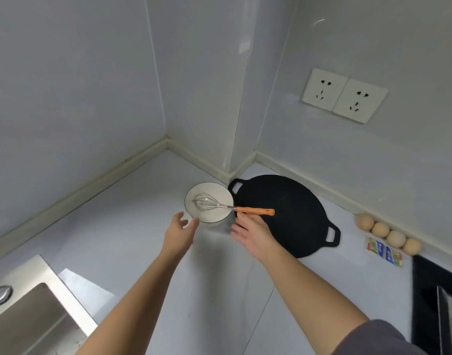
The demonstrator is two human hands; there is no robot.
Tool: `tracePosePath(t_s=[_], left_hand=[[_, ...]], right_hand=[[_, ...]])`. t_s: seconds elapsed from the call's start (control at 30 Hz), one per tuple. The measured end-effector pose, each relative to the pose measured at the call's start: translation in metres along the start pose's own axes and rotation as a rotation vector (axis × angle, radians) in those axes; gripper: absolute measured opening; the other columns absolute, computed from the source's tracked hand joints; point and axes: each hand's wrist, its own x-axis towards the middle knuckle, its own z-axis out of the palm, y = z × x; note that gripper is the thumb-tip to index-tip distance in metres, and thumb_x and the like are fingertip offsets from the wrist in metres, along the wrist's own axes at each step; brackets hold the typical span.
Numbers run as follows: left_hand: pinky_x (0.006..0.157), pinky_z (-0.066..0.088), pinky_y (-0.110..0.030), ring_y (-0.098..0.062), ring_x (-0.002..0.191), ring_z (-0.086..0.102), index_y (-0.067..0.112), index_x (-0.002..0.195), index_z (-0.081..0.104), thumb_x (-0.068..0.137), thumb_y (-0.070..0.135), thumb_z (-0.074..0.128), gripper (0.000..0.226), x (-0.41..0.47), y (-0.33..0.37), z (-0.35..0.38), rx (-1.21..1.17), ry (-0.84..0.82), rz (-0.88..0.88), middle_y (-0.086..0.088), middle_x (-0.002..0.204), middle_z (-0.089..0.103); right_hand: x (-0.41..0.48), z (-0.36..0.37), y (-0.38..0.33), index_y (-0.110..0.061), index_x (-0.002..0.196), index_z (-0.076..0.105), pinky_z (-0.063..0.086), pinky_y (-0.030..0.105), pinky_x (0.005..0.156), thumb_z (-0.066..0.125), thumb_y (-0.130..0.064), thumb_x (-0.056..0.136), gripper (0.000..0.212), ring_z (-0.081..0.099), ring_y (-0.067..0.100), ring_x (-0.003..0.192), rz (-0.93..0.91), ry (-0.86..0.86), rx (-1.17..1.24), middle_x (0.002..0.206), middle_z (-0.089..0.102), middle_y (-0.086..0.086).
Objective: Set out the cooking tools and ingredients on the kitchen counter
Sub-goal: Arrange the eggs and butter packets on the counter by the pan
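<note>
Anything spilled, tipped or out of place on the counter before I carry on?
Nothing spilled or broken. The whisk lies in the bowl with its orange handle jutting over the rim above the black pan; four loose eggs could roll.

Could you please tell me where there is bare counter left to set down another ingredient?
The widest bare counter lies left of the bowl, between the sink and the corner walls. A smaller patch lies in front of the griddle pan, beside the black cooktop. The right is crowded: eggs and packets line the back edge.
</note>
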Motion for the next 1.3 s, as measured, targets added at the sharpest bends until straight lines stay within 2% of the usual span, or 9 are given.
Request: tracePosePath(t_s=[0.1, 0.2, 0.33, 0.57, 0.73, 0.9, 1.07, 1.2, 1.3], left_hand=[[0.08, 0.057, -0.042, -0.032, 0.099, 0.063, 0.022, 0.145, 0.03, 0.093, 0.03, 0.057, 0.059, 0.015, 0.009, -0.002, -0.209, -0.088, -0.121, -0.008, 0.132, 0.05], [0.072, 0.058, -0.042, -0.036, 0.094, 0.065, 0.024, 0.143, 0.035, 0.096, 0.021, 0.051, 0.049, 0.027, 0.015, -0.001, -0.333, -0.178, -0.197, -0.007, 0.125, 0.05], [0.065, 0.06, -0.035, -0.035, 0.074, 0.066, 0.019, 0.139, 0.045, 0.091, 0.001, 0.042, 0.051, 0.042, 0.015, 0.001, -0.349, -0.178, -0.186, -0.009, 0.108, 0.062], [0.071, 0.06, -0.032, -0.034, 0.075, 0.07, 0.018, 0.132, 0.054, 0.087, -0.004, 0.04, 0.052, 0.022, 0.024, 0.012, -0.297, -0.199, -0.129, -0.012, 0.111, 0.066], [0.074, 0.06, -0.031, -0.034, 0.081, 0.071, 0.022, 0.126, 0.059, 0.086, -0.003, 0.044, 0.05, -0.015, 0.039, 0.052, -0.26, -0.313, -0.07, -0.007, 0.104, 0.069], [0.077, 0.059, -0.033, -0.033, 0.088, 0.07, 0.025, 0.124, 0.06, 0.088, -0.003, 0.047, 0.048, -0.057, 0.047, 0.116, -0.233, -0.451, -0.046, -0.004, 0.103, 0.068], [0.077, 0.059, -0.034, -0.035, 0.09, 0.069, 0.025, 0.122, 0.062, 0.087, -0.002, 0.05, 0.045, -0.102, 0.052, 0.185, -0.228, -0.573, -0.053, -0.004, 0.1, 0.067], [0.075, 0.06, -0.033, -0.034, 0.084, 0.067, 0.021, 0.125, 0.061, 0.086, -0.003, 0.049, 0.047, -0.136, 0.044, 0.233, -0.218, -0.664, -0.092, -0.007, 0.107, 0.066], [0.072, 0.06, -0.032, -0.035, 0.077, 0.066, 0.023, 0.13, 0.057, 0.086, -0.002, 0.05, 0.051, -0.156, 0.035, 0.264, -0.198, -0.692, -0.144, -0.013, 0.107, 0.066]], right_hand=[[0.015, 0.009, -0.004, -0.022, 0.143, 0.04, 0.046, 0.051, 0.098, 0.057, -0.025, 0.096, 0.05, 0.05, 0.032, 0.126, 0.04, 0.012, 0.04, 0.142, 0.047, 0.012], [0.026, 0.017, -0.004, -0.021, 0.128, 0.054, 0.047, 0.054, 0.096, 0.058, -0.029, 0.095, 0.035, 0.056, 0.032, 0.119, 0.042, 0.043, 0.059, 0.133, 0.056, 0.011], [0.036, 0.021, -0.002, -0.017, 0.118, 0.06, 0.047, 0.056, 0.096, 0.059, -0.026, 0.094, 0.026, 0.063, 0.031, 0.11, 0.013, 0.088, 0.054, 0.123, 0.064, 0.011], [0.011, -0.006, -0.006, -0.014, 0.112, 0.064, 0.055, 0.048, 0.087, 0.057, -0.02, 0.095, 0.019, 0.066, 0.031, 0.105, -0.059, 0.111, 0.06, 0.109, 0.071, 0.012], [-0.032, -0.055, -0.012, -0.019, 0.102, 0.067, 0.058, 0.043, 0.078, 0.056, -0.019, 0.095, 0.013, 0.068, 0.027, 0.099, -0.129, 0.192, 0.111, 0.103, 0.072, 0.008], [-0.076, -0.121, -0.025, -0.014, 0.12, 0.061, 0.057, 0.043, 0.08, 0.057, -0.021, 0.095, 0.026, 0.066, 0.03, 0.104, -0.173, 0.313, 0.137, 0.115, 0.068, 0.013], [-0.125, -0.192, -0.036, -0.014, 0.111, 0.067, 0.057, 0.043, 0.082, 0.059, -0.022, 0.092, 0.022, 0.07, 0.029, 0.096, -0.236, 0.394, 0.133, 0.104, 0.072, 0.013], [-0.159, -0.246, -0.032, -0.014, 0.114, 0.065, 0.055, 0.046, 0.086, 0.059, -0.022, 0.093, 0.024, 0.068, 0.032, 0.1, -0.246, 0.474, 0.152, 0.107, 0.071, 0.013], [-0.18, -0.278, -0.026, -0.011, 0.114, 0.064, 0.059, 0.041, 0.075, 0.06, -0.019, 0.093, 0.024, 0.069, 0.031, 0.096, -0.235, 0.517, 0.197, 0.107, 0.07, 0.015]])
